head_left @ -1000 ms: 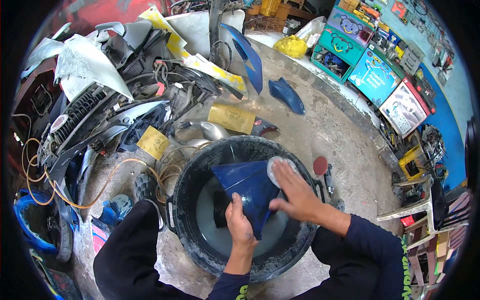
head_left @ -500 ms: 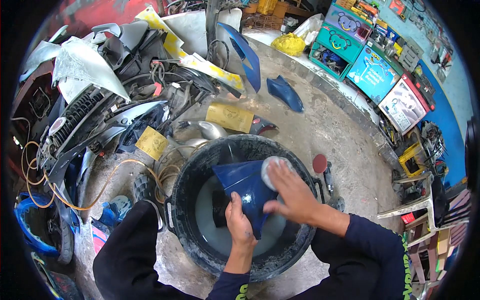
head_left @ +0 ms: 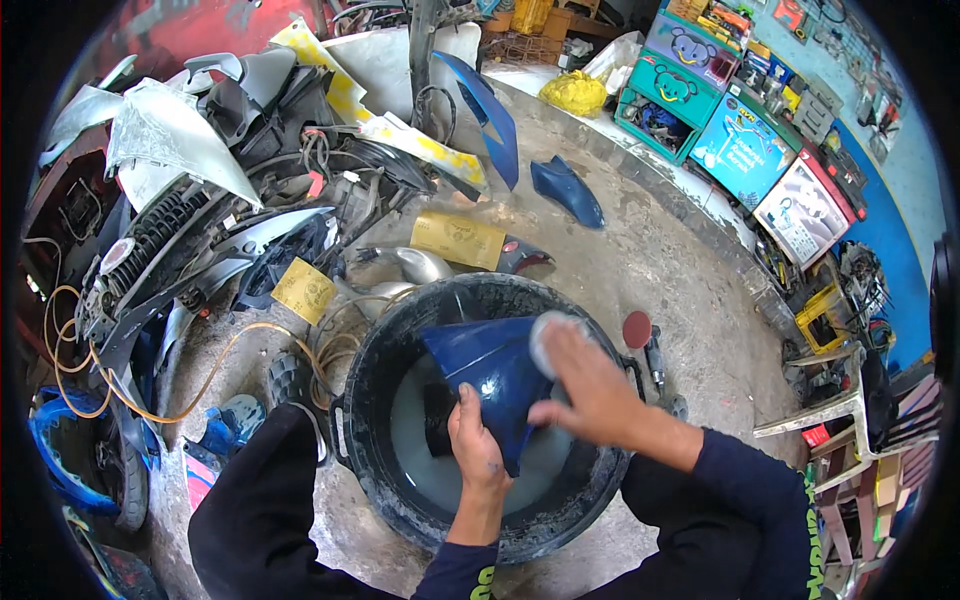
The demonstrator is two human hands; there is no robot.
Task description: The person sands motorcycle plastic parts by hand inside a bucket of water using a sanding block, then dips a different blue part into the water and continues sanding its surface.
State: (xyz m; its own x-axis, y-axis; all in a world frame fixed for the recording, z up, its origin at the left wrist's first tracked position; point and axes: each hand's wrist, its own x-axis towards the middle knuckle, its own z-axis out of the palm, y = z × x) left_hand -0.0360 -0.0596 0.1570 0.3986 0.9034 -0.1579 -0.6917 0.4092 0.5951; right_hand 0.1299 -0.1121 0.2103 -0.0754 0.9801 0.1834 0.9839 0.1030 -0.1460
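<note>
A glossy dark-blue body panel (head_left: pixel 503 385), pointed at its lower end, is held tilted over a round black tub (head_left: pixel 385 500). My left hand (head_left: pixel 478 440) grips its lower left edge, thumb on the face. Under the fingers of my right hand (head_left: pixel 595 400) is a whitish rounded pad (head_left: pixel 542 345), pressed against the panel's upper right edge. The right thumb points toward the panel's lower right side. Cloudy water (head_left: pixel 408 440) fills the tub's bottom, and a dark block-like thing (head_left: pixel 438 418) shows partly behind the panel. The pad's underside is hidden.
Yellow sandpaper sheets (head_left: pixel 457 240) lie beyond the tub. A handheld sander (head_left: pixel 654 358) with a red disc (head_left: pixel 636 329) rests right of it. Motorcycle parts (head_left: pixel 180 150) and a coiled hose (head_left: pixel 230 350) crowd the left. A blue fender piece (head_left: pixel 568 192) lies on the far floor.
My right hand and the pad have shifted slightly to the right along the panel's edge. The panel has tilted a little; my left hand keeps its grip.
</note>
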